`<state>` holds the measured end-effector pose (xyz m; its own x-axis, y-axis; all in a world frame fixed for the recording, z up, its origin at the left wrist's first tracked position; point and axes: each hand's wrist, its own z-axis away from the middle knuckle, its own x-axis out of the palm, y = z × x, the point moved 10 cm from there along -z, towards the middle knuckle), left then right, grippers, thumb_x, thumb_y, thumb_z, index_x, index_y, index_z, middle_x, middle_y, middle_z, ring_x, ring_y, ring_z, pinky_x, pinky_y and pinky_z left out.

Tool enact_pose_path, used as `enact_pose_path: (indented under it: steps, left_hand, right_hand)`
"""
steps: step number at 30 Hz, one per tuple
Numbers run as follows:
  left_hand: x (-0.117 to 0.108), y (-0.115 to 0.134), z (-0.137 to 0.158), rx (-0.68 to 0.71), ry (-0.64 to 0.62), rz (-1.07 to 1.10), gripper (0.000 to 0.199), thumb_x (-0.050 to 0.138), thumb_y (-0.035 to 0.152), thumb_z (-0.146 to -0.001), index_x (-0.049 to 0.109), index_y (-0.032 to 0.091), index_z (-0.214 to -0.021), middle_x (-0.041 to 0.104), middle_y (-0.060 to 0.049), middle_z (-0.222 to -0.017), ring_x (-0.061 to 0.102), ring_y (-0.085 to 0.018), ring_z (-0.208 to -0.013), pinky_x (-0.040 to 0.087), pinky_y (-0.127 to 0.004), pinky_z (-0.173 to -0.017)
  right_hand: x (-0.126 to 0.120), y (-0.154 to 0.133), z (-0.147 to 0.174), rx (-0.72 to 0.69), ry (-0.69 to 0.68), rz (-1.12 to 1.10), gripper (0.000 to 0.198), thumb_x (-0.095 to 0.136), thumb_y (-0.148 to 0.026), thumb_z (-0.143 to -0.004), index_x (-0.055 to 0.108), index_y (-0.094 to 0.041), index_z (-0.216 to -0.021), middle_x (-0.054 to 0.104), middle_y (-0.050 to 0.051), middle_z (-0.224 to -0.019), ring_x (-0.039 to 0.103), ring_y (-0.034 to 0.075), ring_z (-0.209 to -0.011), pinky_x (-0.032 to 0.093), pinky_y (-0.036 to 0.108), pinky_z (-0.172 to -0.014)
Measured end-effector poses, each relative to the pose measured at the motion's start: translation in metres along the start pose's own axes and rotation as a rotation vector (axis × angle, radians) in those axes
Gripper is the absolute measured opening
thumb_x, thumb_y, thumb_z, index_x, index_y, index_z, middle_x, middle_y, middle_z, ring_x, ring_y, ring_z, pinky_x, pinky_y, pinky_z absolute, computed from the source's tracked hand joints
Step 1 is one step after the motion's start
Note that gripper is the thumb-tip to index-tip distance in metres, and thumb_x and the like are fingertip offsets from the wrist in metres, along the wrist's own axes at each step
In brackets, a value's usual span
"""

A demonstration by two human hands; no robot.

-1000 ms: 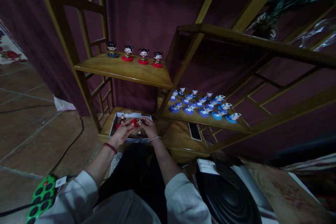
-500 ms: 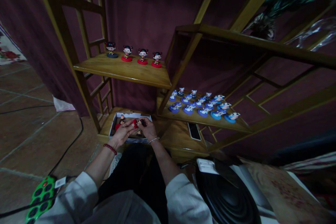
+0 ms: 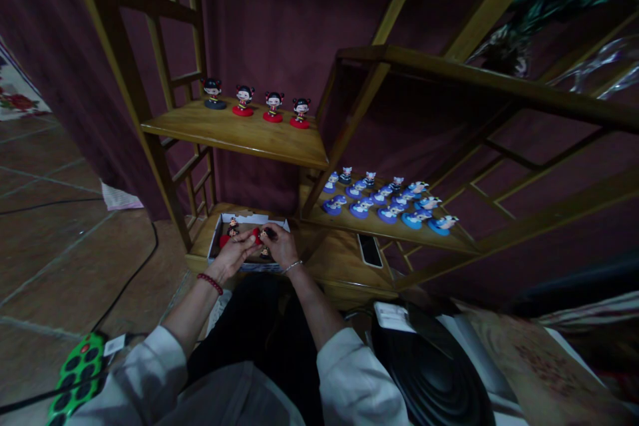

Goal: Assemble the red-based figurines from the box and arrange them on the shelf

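Observation:
Over a shallow white box [image 3: 213,249] on the bottom shelf, my two hands meet around one small figurine. My left hand [image 3: 236,251] pinches its red base [image 3: 257,235]. The fingers of my right hand [image 3: 280,246] close on the dark-haired figurine [image 3: 268,233] itself, partly covering it. Inside the box lie other little figurines [image 3: 233,226] and a red base [image 3: 224,240], beside my left fingers. On the shelf above stand several black-haired figurines [image 3: 273,106], most on red bases and the leftmost on a dark one.
Rows of blue and purple figurines [image 3: 389,212] fill the shelf to the right. Below them a phone [image 3: 369,249] lies on the wood. A black ridged object [image 3: 434,366] stands at lower right. A green power strip [image 3: 77,376] and cables lie on the floor at left.
The view has shifted very slightly. Both hands stay in the same place over the box, holding the figurine and its base.

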<state>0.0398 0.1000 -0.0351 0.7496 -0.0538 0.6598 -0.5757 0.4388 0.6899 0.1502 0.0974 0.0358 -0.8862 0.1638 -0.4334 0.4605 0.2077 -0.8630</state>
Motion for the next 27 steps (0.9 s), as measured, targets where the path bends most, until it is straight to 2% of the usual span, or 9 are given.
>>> enact_pose_path:
  steps: [4, 8, 18, 27]
  left_hand:
    - [0.001, -0.001, 0.001, -0.007, -0.008, 0.027, 0.015, 0.054, 0.0, -0.075, 0.065, 0.009, -0.079, 0.067, -0.006, -0.082, 0.062, -0.012, -0.077, 0.051, -0.031, -0.083]
    - [0.0, -0.003, 0.001, -0.021, 0.007, 0.045, 0.013, 0.054, -0.001, -0.075, 0.064, 0.008, -0.075, 0.067, -0.006, -0.078, 0.063, -0.011, -0.073, 0.052, -0.031, -0.081]
    - [-0.006, -0.009, 0.001, -0.085, 0.021, 0.026, 0.013, 0.054, 0.0, -0.075, 0.063, 0.006, -0.069, 0.066, -0.007, -0.072, 0.063, -0.012, -0.067, 0.054, -0.026, -0.07]
    - [-0.01, -0.008, 0.003, -0.068, 0.079, 0.048, 0.016, 0.052, -0.002, -0.075, 0.062, 0.008, -0.066, 0.064, -0.004, -0.068, 0.062, -0.011, -0.064, 0.054, -0.028, -0.073]
  right_hand:
    - [0.0, -0.008, 0.0, -0.07, -0.021, 0.041, 0.019, 0.054, -0.024, -0.072, 0.064, -0.027, -0.088, 0.065, -0.003, -0.084, 0.058, 0.014, -0.072, 0.044, 0.025, -0.073]
    - [0.001, -0.01, 0.0, -0.09, -0.069, 0.129, 0.018, 0.054, -0.026, -0.074, 0.063, -0.026, -0.09, 0.065, -0.002, -0.083, 0.058, 0.013, -0.072, 0.044, 0.024, -0.071]
    - [0.003, -0.017, 0.003, -0.156, -0.126, 0.202, 0.019, 0.055, -0.023, -0.074, 0.063, -0.025, -0.091, 0.066, 0.0, -0.091, 0.058, 0.014, -0.085, 0.043, 0.026, -0.081]
    - [0.004, -0.012, 0.002, -0.049, -0.094, 0.149, 0.019, 0.054, -0.023, -0.072, 0.064, -0.021, -0.088, 0.066, -0.001, -0.081, 0.059, 0.013, -0.073, 0.046, 0.024, -0.072]
